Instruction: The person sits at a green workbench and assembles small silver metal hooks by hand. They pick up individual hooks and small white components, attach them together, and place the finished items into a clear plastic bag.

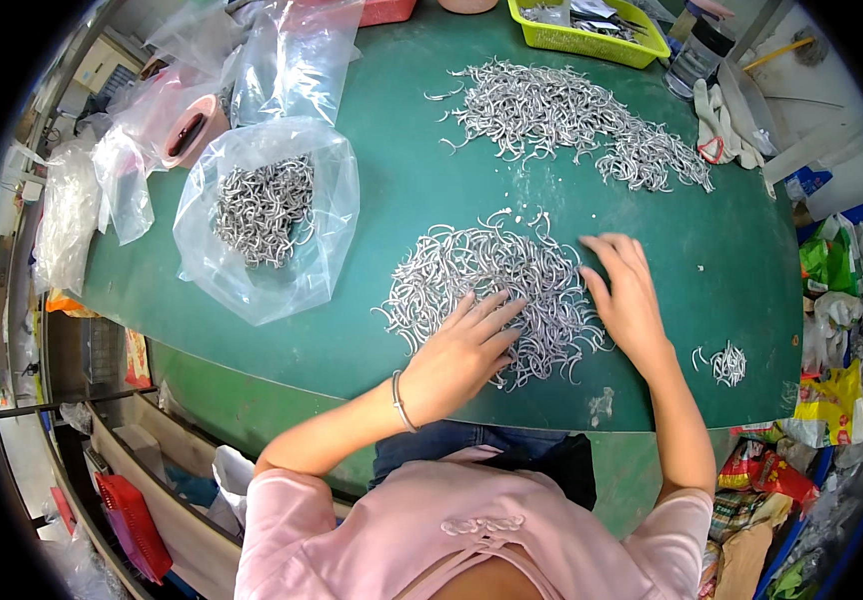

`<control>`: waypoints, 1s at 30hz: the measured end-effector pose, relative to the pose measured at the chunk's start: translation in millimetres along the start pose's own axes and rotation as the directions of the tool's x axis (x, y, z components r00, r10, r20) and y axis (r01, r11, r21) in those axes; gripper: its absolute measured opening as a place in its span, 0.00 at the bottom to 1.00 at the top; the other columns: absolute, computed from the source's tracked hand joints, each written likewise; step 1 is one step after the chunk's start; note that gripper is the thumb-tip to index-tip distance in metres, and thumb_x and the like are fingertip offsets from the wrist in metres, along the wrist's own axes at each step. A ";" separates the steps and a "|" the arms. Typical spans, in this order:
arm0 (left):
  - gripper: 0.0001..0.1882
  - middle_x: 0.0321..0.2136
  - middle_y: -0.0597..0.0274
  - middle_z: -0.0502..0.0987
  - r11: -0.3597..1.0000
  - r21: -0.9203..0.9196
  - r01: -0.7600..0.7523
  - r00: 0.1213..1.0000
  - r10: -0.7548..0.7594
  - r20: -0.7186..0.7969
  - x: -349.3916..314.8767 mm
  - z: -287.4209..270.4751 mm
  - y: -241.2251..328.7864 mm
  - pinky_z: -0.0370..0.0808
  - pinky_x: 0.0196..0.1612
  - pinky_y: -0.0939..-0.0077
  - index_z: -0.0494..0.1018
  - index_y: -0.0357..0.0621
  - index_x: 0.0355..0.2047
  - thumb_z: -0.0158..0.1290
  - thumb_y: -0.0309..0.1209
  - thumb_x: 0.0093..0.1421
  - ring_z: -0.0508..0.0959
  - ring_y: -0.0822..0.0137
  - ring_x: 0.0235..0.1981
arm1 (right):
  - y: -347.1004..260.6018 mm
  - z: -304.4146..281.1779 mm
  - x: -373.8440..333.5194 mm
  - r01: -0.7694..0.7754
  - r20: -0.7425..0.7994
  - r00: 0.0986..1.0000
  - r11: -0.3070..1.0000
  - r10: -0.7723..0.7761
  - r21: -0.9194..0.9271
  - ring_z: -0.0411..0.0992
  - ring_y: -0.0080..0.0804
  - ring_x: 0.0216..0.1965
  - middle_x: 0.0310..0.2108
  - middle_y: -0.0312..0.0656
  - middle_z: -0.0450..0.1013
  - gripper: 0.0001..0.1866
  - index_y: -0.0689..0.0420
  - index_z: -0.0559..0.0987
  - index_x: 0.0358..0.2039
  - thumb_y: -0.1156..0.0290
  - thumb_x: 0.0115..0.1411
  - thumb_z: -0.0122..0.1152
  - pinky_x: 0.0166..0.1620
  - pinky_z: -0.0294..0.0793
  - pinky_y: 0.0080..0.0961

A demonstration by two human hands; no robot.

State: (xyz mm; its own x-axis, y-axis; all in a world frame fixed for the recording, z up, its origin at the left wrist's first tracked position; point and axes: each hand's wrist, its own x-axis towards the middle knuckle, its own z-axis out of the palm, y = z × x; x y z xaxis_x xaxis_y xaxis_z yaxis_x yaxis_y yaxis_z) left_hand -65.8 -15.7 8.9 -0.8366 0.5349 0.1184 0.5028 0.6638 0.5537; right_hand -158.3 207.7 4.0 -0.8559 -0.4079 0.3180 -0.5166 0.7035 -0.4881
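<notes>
On a matte green tabletop (382,170), a loose heap of small, curved, silver-grey metal-looking pieces (452,265) lies before the seated person. Each piece looks light, stiff and slick, probably easiest pinched mid-curve, and apt to tangle. The bare left hand (467,350) rests palm-down on it, fingers loosely spread; whether it grips any is unclear. The bare right hand (627,300) curves half-open at the right edge, with no piece visible in it. Beyond sits a yellow-green plastic tray (597,50); colourful plastic packets (837,405) crowd the room's right side.
</notes>
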 end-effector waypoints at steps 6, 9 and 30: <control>0.17 0.54 0.50 0.66 0.991 -0.130 0.024 0.987 -0.044 -0.157 -14.8 4.5 2.1 0.60 0.60 0.54 0.71 0.38 0.46 0.54 0.24 0.54 0.63 0.49 0.58 | 3.8 11.0 2.5 -0.016 0.106 0.994 1.000 0.018 -0.012 0.65 0.43 0.41 0.36 0.45 0.67 0.08 0.61 0.73 0.32 0.80 0.50 0.59 0.44 0.64 0.35; 0.17 0.51 0.51 0.69 0.957 -0.290 0.024 0.965 -0.098 -0.244 -18.9 1.2 10.5 0.66 0.55 0.61 0.72 0.38 0.45 0.54 0.20 0.53 0.68 0.51 0.54 | 3.3 2.7 -8.3 -0.130 0.085 0.989 0.981 0.118 0.146 0.67 0.41 0.35 0.31 0.46 0.68 0.06 0.63 0.72 0.28 0.81 0.49 0.60 0.39 0.66 0.33; 0.03 0.31 0.56 0.74 0.117 -0.980 0.159 0.901 -0.423 0.095 -14.2 36.6 38.0 0.72 0.33 0.81 0.76 0.31 0.31 0.53 0.19 0.56 0.73 0.72 0.27 | -60.6 -20.3 -90.8 -0.647 0.534 0.752 0.275 0.387 0.711 0.70 0.19 0.26 0.28 0.36 0.74 0.04 0.62 0.77 0.33 0.77 0.57 0.57 0.28 0.67 0.15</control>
State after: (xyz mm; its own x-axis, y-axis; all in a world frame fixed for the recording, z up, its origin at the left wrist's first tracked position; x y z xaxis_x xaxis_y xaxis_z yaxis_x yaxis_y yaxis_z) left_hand -26.8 21.1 -1.9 -0.9459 0.2506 -0.2061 -0.2870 -0.3498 0.8918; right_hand -48.8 213.9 21.2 -0.8565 -0.3454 -0.3835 0.3937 0.0435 -0.9182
